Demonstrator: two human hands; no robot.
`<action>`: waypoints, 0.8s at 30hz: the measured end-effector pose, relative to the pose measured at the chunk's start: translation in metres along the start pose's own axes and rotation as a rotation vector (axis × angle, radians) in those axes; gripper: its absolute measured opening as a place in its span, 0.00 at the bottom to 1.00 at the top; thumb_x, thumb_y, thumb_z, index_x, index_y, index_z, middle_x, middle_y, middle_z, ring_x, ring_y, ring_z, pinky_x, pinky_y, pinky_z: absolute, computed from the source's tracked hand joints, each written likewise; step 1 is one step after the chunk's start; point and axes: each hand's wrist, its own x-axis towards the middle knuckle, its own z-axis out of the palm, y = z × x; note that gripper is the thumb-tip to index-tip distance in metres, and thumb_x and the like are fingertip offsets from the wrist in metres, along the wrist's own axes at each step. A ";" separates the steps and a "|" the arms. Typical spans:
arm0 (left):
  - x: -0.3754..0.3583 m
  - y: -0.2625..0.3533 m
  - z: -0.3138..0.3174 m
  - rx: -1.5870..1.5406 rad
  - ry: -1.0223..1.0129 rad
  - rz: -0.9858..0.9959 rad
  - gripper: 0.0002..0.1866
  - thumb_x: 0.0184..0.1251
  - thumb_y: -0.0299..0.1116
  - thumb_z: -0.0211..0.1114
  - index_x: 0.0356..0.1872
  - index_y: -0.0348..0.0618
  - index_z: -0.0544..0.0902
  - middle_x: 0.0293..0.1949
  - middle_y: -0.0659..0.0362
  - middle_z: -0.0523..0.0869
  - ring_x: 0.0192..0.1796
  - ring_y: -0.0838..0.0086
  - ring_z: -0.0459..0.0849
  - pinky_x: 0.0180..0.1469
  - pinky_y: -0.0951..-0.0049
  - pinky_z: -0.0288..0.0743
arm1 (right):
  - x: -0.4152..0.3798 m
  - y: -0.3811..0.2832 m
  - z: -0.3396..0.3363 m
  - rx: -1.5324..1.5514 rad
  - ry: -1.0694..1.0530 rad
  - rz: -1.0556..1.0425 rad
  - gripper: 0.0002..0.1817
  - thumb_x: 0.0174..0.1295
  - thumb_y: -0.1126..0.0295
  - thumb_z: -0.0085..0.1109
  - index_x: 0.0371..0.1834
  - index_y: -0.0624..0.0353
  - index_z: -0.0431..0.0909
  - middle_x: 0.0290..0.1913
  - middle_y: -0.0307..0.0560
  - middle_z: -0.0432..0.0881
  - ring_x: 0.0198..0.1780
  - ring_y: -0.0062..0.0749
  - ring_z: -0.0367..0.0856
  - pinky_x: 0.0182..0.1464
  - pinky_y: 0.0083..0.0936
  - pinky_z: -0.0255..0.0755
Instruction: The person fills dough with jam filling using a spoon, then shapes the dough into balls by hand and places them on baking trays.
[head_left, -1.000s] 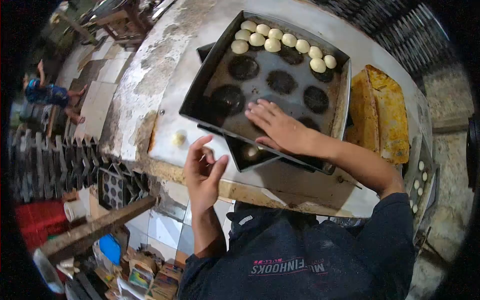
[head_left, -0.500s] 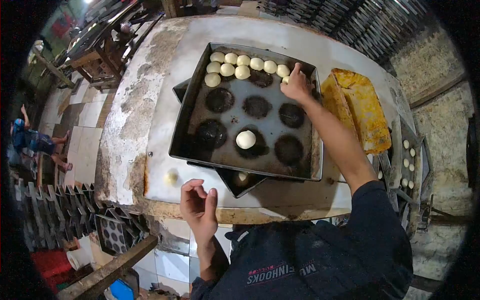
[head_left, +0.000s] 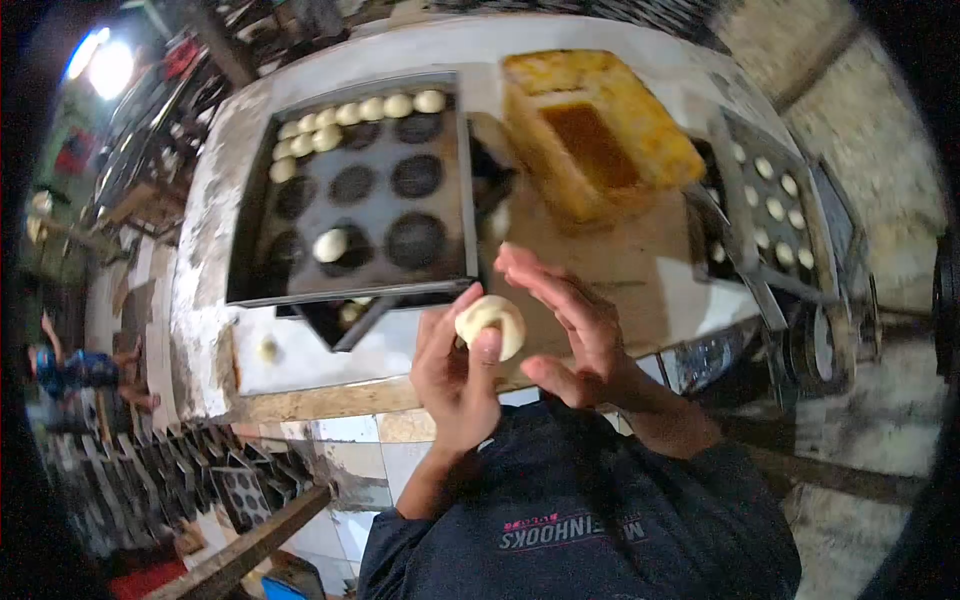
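Note:
A pale dough ball (head_left: 505, 330) rests in my left hand (head_left: 450, 385), whose thumb presses on its face. Beside it, my right hand (head_left: 575, 325) is open, its fingers stretched out and apart from the dough. Beyond the hands on the left lies a dark square baking tray (head_left: 345, 185) with round blackened marks on its base. Along its far side and far left corner sit several more dough balls (head_left: 371, 109). Nearer its front, a single dough ball (head_left: 330, 245) lies by itself.
A yellow, stained rectangular container (head_left: 545, 170) stands right of the tray. Farther right are more trays with dough balls (head_left: 775, 208). One small dough piece (head_left: 267, 350) lies near the table's front left edge. Another person (head_left: 85, 368) is at far left.
My right hand has left the tray's far right corner and come back beside my left. A dough ball is now in my left hand, formerly empty. The view has swung right.

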 end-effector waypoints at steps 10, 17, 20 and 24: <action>-0.084 -0.021 0.169 0.189 -0.352 -0.180 0.21 0.73 0.35 0.54 0.55 0.25 0.75 0.53 0.36 0.80 0.58 0.55 0.80 0.60 0.65 0.70 | -0.149 0.057 -0.075 -0.038 0.498 0.388 0.12 0.69 0.63 0.47 0.40 0.57 0.80 0.30 0.47 0.81 0.30 0.39 0.80 0.37 0.31 0.75; -0.107 -0.102 0.138 -0.456 -0.173 -0.808 0.14 0.73 0.35 0.58 0.52 0.36 0.78 0.46 0.55 0.83 0.47 0.72 0.82 0.48 0.74 0.78 | -0.159 0.107 -0.061 -0.029 0.216 0.420 0.21 0.70 0.56 0.41 0.47 0.64 0.76 0.48 0.57 0.72 0.48 0.48 0.72 0.56 0.40 0.64; -0.083 -0.107 0.127 -0.490 0.000 -0.845 0.17 0.73 0.39 0.57 0.52 0.37 0.78 0.47 0.54 0.82 0.46 0.68 0.82 0.46 0.70 0.76 | -0.150 0.162 -0.058 0.072 0.123 0.346 0.21 0.69 0.58 0.43 0.50 0.65 0.76 0.46 0.59 0.72 0.50 0.50 0.72 0.57 0.40 0.65; -0.042 -0.125 0.090 -0.486 0.044 -0.666 0.23 0.73 0.47 0.54 0.53 0.36 0.77 0.47 0.51 0.82 0.49 0.63 0.81 0.50 0.64 0.75 | -0.176 0.260 -0.063 -0.637 0.013 0.451 0.18 0.68 0.64 0.47 0.51 0.67 0.76 0.49 0.61 0.76 0.51 0.52 0.75 0.57 0.43 0.67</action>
